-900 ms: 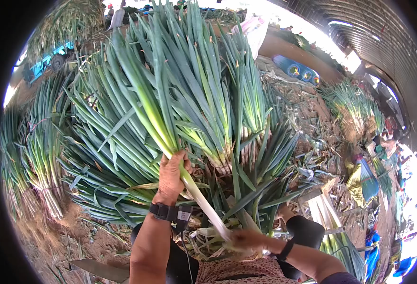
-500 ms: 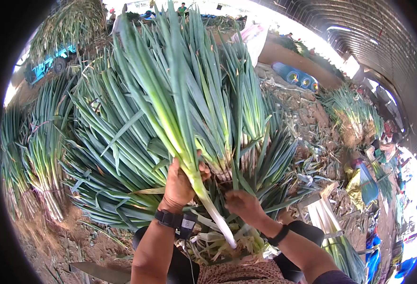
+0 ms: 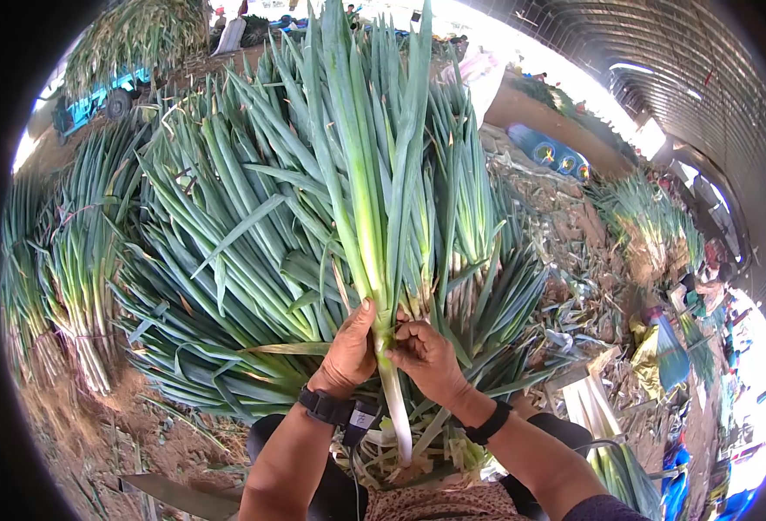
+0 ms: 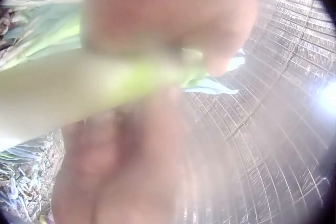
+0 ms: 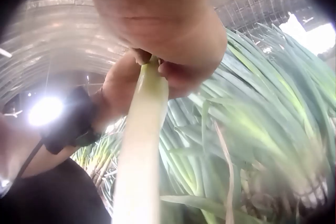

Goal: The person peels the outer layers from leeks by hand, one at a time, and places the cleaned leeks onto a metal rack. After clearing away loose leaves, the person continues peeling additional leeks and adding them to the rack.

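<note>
A long green onion stands nearly upright in front of me, white shank down and broad green leaves fanning up over the pile. My left hand grips it where white turns to green, thumb along the stalk. From the other side my right hand, fingers curled, pinches the same part of the stalk. Up close in the right wrist view, the pale shank runs down from the fingers. The left wrist view is blurred; there the stalk passes between the two hands.
A big heap of green onions lies just beyond my hands. Tied bundles stand at the left. Trimmed stalks lie in a rack at my right. Peeled scraps lie below the hands, and a flat metal strip is at lower left.
My right hand has come up from the root end to the stalk beside my left hand. The green onion has swung from leaning left to nearly upright; my left hand has shifted right.
</note>
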Action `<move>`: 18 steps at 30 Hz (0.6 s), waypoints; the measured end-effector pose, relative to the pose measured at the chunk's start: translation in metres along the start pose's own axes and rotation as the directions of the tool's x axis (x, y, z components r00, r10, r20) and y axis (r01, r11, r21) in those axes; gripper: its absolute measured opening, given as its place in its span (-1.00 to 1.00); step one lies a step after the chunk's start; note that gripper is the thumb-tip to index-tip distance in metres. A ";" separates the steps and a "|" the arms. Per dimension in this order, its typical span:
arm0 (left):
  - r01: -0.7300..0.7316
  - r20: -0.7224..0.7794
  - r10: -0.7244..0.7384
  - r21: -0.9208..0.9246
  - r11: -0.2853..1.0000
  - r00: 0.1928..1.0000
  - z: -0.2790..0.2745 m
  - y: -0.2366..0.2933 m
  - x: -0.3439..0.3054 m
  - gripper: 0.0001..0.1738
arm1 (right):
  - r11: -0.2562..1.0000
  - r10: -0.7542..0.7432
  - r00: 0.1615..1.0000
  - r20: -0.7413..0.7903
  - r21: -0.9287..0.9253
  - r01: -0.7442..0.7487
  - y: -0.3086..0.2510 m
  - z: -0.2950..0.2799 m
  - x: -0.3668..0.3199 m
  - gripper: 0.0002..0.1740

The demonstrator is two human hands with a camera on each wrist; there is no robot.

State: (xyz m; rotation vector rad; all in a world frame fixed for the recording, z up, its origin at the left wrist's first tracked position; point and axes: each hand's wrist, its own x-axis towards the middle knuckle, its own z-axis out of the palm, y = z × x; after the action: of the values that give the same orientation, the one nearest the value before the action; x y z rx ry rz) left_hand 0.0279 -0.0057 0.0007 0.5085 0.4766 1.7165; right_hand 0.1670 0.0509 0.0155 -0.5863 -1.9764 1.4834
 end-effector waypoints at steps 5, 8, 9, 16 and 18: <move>0.001 -0.028 -0.001 -0.019 1.000 1.000 -0.001 0.000 -0.002 -0.38 | 0.996 -0.014 1.000 0.009 -0.084 0.015 0.001 -0.004 -0.003 -0.80; 0.006 -0.066 -0.007 -0.017 1.000 0.998 -0.002 -0.002 -0.002 -0.40 | 0.995 0.054 0.996 -0.073 0.084 -0.048 -0.020 0.006 -0.004 -0.84; 0.003 -0.069 -0.004 -0.008 1.000 0.998 -0.002 -0.003 -0.002 -0.41 | 0.999 0.045 0.996 -0.071 -0.007 -0.045 -0.016 0.005 -0.005 -0.85; -0.062 -0.156 0.086 0.150 0.987 0.984 0.002 0.008 -0.004 -0.48 | 0.919 -0.247 0.950 0.194 -0.263 0.292 -0.036 -0.011 -0.015 -0.91; -0.094 -0.213 0.139 0.207 0.974 0.967 0.000 0.017 -0.004 -0.60 | 0.968 -0.242 0.949 0.201 -0.024 0.251 -0.046 -0.009 -0.024 -0.90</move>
State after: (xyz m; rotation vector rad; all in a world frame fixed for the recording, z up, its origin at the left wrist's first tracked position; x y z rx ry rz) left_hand 0.0150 -0.0133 0.0100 0.4908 0.7988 1.8618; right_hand 0.1903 0.0285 0.0569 -0.2061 -2.1529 1.3835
